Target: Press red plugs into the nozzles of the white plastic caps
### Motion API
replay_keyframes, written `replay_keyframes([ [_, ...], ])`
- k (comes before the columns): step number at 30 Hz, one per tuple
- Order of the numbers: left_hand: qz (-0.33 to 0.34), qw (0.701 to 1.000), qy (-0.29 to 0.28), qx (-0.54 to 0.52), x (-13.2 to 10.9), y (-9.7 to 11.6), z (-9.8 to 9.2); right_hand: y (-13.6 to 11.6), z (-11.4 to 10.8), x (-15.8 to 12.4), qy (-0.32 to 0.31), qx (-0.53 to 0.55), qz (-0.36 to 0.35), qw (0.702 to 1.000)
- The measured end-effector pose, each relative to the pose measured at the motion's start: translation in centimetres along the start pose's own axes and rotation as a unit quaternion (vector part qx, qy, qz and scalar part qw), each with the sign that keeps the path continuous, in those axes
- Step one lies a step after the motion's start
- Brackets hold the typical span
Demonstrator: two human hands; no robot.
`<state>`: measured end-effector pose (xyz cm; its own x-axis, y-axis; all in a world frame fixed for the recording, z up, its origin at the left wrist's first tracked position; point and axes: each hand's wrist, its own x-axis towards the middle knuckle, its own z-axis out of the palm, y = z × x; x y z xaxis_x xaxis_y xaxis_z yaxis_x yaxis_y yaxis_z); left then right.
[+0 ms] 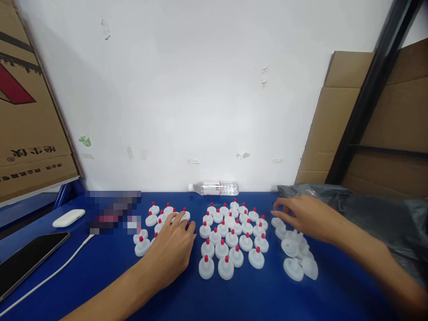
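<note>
My left hand [175,245] is over the left group of white round caps with red tips [142,246], palm down. Its fingers are bent and apart, reaching in among the caps and hiding several of them. A white cap [183,216] shows right at its fingertips. On the right, my right hand [299,214] hovers at the far end of a pile of translucent white caps without red tips [293,269]. Its fingers curve with a gap between them, and I see nothing held there. Between the hands stand many red-tipped white caps [226,268], tips up, in loose rows.
A clear bottle [217,188] lies against the white wall. At left are a phone [31,258], a white case [68,218] and a white cable [63,266] on the blue table [240,298]. Black plastic [374,223] lies at right; cardboard [334,120] stands behind.
</note>
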<state>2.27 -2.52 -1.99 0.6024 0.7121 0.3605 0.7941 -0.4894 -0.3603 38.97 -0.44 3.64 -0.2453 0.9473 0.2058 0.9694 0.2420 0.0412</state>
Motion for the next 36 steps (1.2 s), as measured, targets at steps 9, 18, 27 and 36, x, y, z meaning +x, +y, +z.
replay_keyframes([
  [9,0.022,1.000,-0.013,-0.007,0.2,-0.2,0.6,-0.3,1.8,0.1,-0.062,0.006,0.029,0.998],
  [18,0.044,0.998,-0.006,-0.046,0.4,-0.9,0.7,-1.4,2.4,0.3,-0.061,-0.017,0.045,0.997],
  [27,0.042,0.999,-0.022,-0.016,0.4,-0.9,0.5,-0.3,3.1,0.5,-0.075,-0.019,0.070,0.995],
  [36,0.031,0.997,0.050,-0.053,0.2,-0.6,0.6,0.3,3.9,0.7,-0.058,-0.015,0.066,0.996],
])
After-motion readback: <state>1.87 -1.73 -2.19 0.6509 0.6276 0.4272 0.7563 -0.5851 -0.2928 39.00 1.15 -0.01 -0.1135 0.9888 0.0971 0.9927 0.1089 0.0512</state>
